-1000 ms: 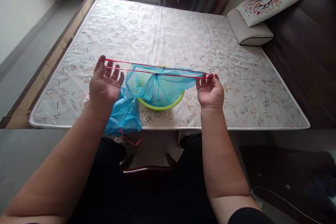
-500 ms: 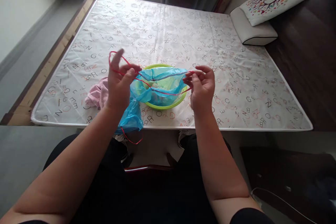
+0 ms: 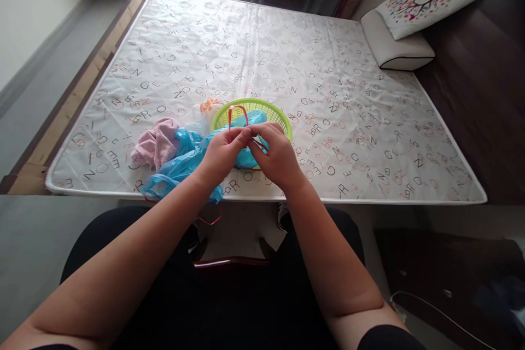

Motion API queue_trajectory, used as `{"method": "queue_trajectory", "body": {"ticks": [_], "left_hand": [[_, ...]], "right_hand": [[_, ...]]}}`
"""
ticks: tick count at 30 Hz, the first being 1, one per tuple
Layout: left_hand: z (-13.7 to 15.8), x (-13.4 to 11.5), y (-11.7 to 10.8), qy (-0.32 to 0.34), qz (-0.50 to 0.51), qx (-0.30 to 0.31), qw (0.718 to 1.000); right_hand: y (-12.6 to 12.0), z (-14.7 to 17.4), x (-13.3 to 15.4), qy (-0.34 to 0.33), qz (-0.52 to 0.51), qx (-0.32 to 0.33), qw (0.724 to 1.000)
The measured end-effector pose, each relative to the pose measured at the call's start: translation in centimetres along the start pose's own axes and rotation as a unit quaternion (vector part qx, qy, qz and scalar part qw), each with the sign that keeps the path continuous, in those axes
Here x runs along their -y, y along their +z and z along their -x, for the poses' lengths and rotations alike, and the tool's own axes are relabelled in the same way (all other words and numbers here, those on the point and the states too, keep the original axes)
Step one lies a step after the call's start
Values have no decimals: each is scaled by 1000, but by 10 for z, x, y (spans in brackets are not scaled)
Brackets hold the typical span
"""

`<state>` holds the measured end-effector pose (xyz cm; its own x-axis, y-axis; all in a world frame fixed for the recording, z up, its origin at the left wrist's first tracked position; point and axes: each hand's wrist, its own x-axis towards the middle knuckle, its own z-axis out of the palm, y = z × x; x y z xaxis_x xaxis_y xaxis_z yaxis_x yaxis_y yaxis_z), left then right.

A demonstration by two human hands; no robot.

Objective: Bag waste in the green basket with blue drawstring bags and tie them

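Observation:
My left hand [image 3: 223, 152] and my right hand [image 3: 275, 154] meet over the near side of a green plastic basket [image 3: 279, 118], fingertips together. Both pinch the red drawstring [image 3: 238, 111] of a blue plastic bag [image 3: 251, 119] that lies inside the basket; a red loop stands up above my fingers. A second crumpled blue bag [image 3: 178, 167] lies on the mattress under my left wrist, its red string [image 3: 209, 222] hanging over the bed's edge.
A pink cloth [image 3: 156, 144] lies left of the blue bags, with an orange-and-white bit [image 3: 210, 105] behind them. The letter-printed mattress [image 3: 262, 49] stretches away; two pillows [image 3: 396, 46] sit at its far right. A wooden bed rail [image 3: 82, 87] runs along the left.
My hands were wide apart, stretching the red drawstring taut. They have come together over the basket, and the blue bag has gathered down into it.

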<state>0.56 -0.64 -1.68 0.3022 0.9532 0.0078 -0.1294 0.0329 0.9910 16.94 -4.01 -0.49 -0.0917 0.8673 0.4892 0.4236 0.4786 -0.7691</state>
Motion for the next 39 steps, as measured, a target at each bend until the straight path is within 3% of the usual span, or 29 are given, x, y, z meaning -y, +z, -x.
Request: {"method": "queue_trajectory", "body": {"ticks": [4, 9, 11, 14, 20, 25, 29, 34, 37, 39], "left_hand": [[-1, -4, -2, -34, 29, 18, 999], [-2, -11, -5, -14, 10, 16, 1000], [-2, -15, -6, 0, -14, 31, 999], [-1, -19, -5, -12, -49, 26, 998], [-2, -9, -3, -83, -85, -23, 993], [-4, 1, -1, -125, -48, -5, 991], [-7, 6, 0, -140, -22, -23, 990], [-12, 2, -6, -72, -113, -4, 991], [-12, -11, -12, 7, -248, -24, 968], [-12, -19, -18, 44, -305, -49, 950]], "right_hand": [[-13, -2, -2, 2, -20, 24, 1000], [-27, -4, -3, 27, -4, -56, 998], [-28, -5, -6, 24, 22, -45, 998], [-24, -4, -13, 33, 33, -24, 999], [-11, 0, -27, 76, 8, -41, 996], [-1, 2, -29, 89, -59, -28, 994], [-1, 1, -22, 74, -27, 6, 997], [-14, -1, -22, 22, 108, 31, 993], [-18, 1, -30, 46, 147, 64, 986], [-19, 3, -38, 66, 177, 44, 981]]}}
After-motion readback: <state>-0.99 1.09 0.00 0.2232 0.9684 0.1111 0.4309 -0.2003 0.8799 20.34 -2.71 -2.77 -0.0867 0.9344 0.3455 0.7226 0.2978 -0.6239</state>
